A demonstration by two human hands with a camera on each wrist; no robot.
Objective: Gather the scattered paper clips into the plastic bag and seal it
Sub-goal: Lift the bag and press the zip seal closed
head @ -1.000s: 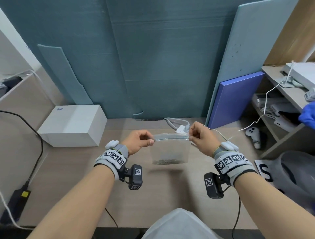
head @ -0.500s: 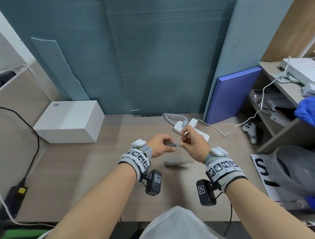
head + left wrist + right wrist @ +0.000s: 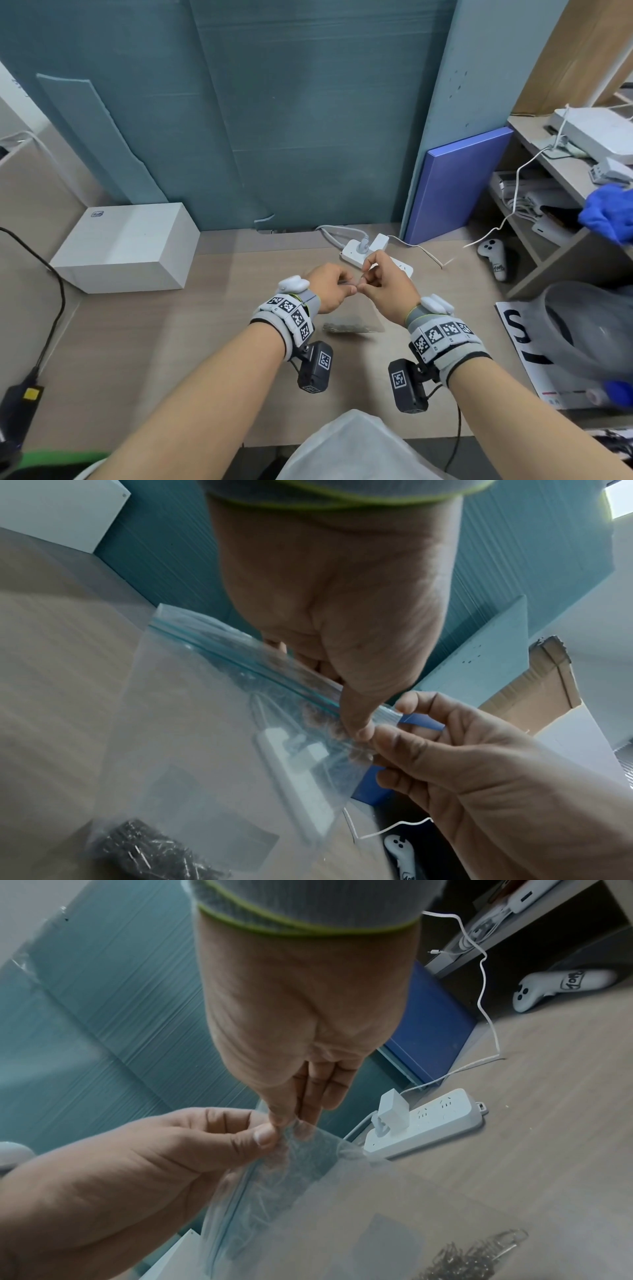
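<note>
I had my left hand (image 3: pixel 330 286) and right hand (image 3: pixel 383 286) pinching the plastic bag (image 3: pixel 219 750) at its zip strip above the table (image 3: pixel 191 342); limp, slippery film (paper clips (image 3: pixel 479 1256) weighing its bottom), best gripped along that stiffer strip.

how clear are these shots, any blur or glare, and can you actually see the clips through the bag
Head view: sharp, evenly lit, wide-angle bending at the edges; plastic bag nearly invisible. Left wrist view: bag hazy, table motion-smeared, paper clips a dark blurred heap. Right wrist view: clips out of focus, power strip crisp. No strong glare.
</note>
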